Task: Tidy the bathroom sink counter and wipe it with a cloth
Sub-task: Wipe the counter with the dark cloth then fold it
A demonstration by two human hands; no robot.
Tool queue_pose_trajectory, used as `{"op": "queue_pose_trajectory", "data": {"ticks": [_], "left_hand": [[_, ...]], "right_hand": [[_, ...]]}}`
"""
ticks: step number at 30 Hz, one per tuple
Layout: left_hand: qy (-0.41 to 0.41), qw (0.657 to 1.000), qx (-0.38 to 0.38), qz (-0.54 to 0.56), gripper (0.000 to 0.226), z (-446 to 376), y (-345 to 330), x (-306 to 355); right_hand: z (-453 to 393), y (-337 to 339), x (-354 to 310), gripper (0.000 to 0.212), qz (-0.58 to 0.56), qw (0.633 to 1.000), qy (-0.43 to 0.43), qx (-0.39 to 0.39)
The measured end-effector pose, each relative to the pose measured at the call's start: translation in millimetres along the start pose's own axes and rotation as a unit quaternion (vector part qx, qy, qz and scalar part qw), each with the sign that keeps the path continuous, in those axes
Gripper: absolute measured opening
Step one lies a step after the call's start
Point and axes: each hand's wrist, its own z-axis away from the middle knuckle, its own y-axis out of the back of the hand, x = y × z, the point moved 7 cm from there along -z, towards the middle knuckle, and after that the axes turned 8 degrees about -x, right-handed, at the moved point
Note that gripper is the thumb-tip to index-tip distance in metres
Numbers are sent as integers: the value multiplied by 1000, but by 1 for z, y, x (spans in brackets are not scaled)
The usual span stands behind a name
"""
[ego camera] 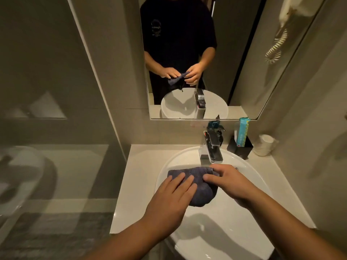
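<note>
A dark blue-grey cloth (203, 190) hangs bunched over the white basin (221, 222), just in front of the chrome faucet (212, 147). My left hand (169, 199) holds its left side, fingers lying flat on top of the fabric. My right hand (231, 181) pinches its upper right corner between thumb and fingers. The pale counter (139, 184) surrounds the basin. The mirror (187, 53) reflects both hands gripping the cloth.
A black holder (241, 149) with a light blue packet (243, 132) stands at the back right of the counter, next to stacked white cups (264, 145). A dark pump bottle (218, 128) sits behind the faucet. A glass panel (56, 128) bounds the left side.
</note>
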Motion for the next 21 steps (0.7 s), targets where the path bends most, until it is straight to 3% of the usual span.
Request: {"op": "queue_pose_trajectory", "data": {"ticks": [3, 6, 9, 12, 16, 21], "left_hand": [[11, 1000, -10, -1, 78, 6, -1, -3], [44, 978, 23, 201, 69, 11, 8, -22], [154, 884, 5, 441, 78, 3, 7, -50], [133, 803, -36, 580, 80, -18, 12, -49], [63, 811, -48, 579, 44, -25, 25, -21], [31, 809, -41, 586, 16, -8, 33, 25]], "right_hand": [[9, -4, -11, 16, 37, 999, 36, 15], [19, -6, -23, 17, 102, 993, 63, 12], [30, -4, -30, 19, 144, 987, 74, 11], [47, 1, -30, 14, 150, 986, 75, 15], [81, 11, -21, 18, 127, 989, 78, 17], [130, 24, 4, 19, 85, 993, 77, -11]]}}
